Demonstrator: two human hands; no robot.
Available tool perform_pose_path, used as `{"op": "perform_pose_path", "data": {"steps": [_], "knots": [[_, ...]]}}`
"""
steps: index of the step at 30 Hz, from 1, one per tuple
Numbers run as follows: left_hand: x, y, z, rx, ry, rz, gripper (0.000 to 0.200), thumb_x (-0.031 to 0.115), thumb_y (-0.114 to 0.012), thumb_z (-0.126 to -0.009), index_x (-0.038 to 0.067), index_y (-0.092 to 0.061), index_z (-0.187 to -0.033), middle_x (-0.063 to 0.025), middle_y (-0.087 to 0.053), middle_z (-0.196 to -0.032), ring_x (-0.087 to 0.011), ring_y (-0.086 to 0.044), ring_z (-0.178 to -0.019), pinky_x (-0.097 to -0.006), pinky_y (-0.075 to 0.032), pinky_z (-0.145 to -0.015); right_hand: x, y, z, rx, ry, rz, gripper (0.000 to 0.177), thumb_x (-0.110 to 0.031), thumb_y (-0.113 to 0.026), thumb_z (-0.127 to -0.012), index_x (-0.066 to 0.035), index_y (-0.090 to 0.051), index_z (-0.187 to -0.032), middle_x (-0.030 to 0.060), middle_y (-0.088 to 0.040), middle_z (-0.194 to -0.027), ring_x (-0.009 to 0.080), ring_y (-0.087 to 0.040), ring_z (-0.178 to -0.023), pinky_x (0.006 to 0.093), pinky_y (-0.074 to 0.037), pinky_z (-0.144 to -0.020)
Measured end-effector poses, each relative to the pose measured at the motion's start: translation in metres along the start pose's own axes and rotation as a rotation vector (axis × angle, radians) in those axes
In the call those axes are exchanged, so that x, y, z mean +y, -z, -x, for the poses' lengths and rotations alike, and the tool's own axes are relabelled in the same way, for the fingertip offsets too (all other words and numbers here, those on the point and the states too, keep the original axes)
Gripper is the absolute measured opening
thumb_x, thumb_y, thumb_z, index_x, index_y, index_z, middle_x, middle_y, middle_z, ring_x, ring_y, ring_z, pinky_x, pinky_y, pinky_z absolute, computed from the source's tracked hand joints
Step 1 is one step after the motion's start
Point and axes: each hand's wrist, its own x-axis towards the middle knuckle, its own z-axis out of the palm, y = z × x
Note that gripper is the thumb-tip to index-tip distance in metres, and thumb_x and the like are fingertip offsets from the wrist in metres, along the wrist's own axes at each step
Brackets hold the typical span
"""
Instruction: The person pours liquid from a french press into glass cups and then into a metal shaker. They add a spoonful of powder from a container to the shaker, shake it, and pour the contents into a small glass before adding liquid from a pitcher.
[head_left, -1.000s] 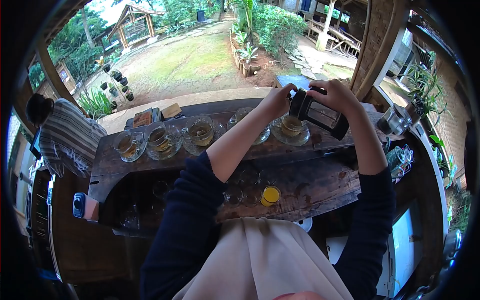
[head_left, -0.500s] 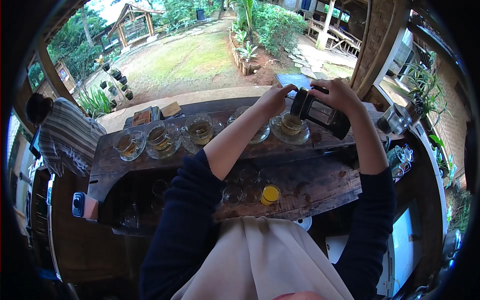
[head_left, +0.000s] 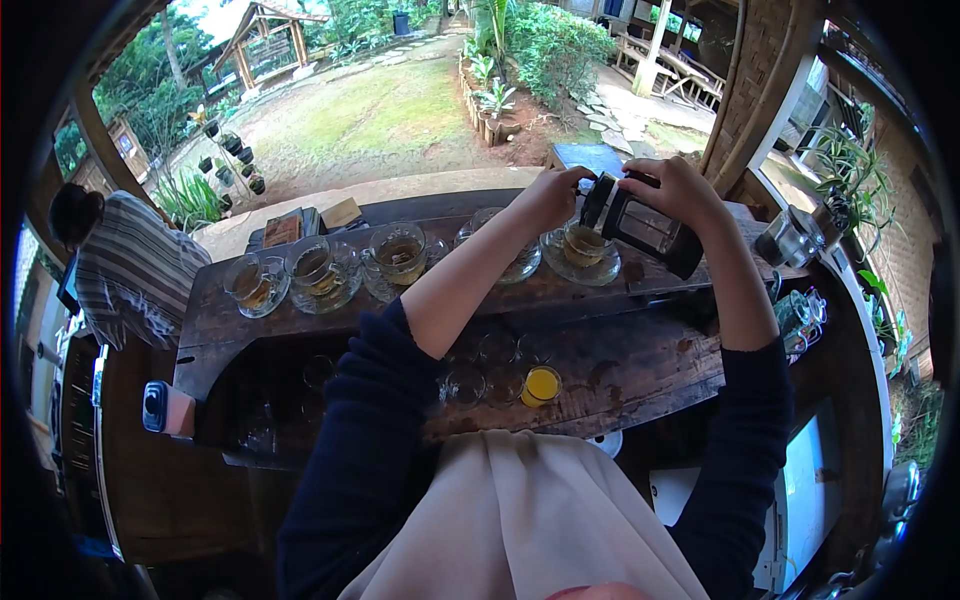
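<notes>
- Right hand (head_left: 675, 190): clamped on handle of tilted glass jug (head_left: 650, 230); slow, even wrist angle advisable.
- Left hand (head_left: 548, 200): fingers at jug's dark lid (head_left: 597, 200); light support probably suffices.
- Jug: above bench (head_left: 225, 330); lip best centred over glass cup (head_left: 583, 245) on bench.
- Sleeves: best clear of bench's glassware.

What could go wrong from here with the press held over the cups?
1. Spill: the right hand holds the French press tilted beside the rightmost cup; liquid could miss onto its saucer.
2. Lid slip: the left hand is up at the dark lid; a shift there might let it drop.
3. Knock: the left forearm crosses in front of another cup, partly hiding it.
</notes>
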Motion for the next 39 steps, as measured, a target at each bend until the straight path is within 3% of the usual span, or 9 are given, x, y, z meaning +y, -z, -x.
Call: {"op": "perform_pose_path", "data": {"steps": [27,30,35,39], "knots": [[0.011,-0.002,-0.001,-0.034,0.026,0.022,0.042,-0.005,-0.049,-0.080,0.011,-0.060,-0.118,-0.0187,-0.065,-0.094,-0.0282,-0.064,-0.081,-0.0368,-0.048,-0.073,0.002,0.002,0.008,0.020,-0.027,-0.023,0.037,-0.040,-0.066,-0.081,-0.009,-0.069,-0.102,0.0185,-0.068,-0.086,0.0330,-0.066,-0.080,0.0384,-0.051,-0.074],[0.007,-0.005,-0.001,-0.085,0.102,0.018,0.040,-0.004,-0.047,-0.083,0.010,-0.057,-0.119,-0.0199,-0.065,-0.096,-0.0285,-0.065,-0.081,-0.0360,-0.049,-0.072,-0.003,0.001,0.011,0.021,-0.039,0.002,0.037,-0.040,-0.065,-0.082,-0.009,-0.069,-0.102,0.0191,-0.067,-0.086,0.0333,-0.066,-0.080,0.0387,-0.051,-0.073],[-0.002,-0.015,-0.003,-0.004,0.147,0.183,0.043,-0.004,-0.044,-0.084,0.006,-0.037,-0.126,-0.0226,-0.065,-0.101,-0.0340,-0.065,-0.090,-0.0364,-0.051,-0.075,-0.001,-0.004,0.011,0.049,-0.039,0.002,0.036,-0.039,-0.065,-0.082,-0.009,-0.068,-0.102,0.0198,-0.067,-0.086,0.0340,-0.066,-0.080,0.0393,-0.051,-0.072],[0.008,-0.009,0.001,-0.012,0.164,0.084,0.046,-0.004,-0.044,-0.084,0.007,-0.033,-0.127,-0.0226,-0.064,-0.104,-0.0348,-0.064,-0.096,-0.0388,-0.049,-0.079,-0.015,0.003,0.013,0.033,-0.084,0.017,0.037,-0.040,-0.065,-0.082,-0.009,-0.068,-0.102,0.0190,-0.067,-0.083,0.0337,-0.066,-0.078,0.0396,-0.051,-0.071]]}}
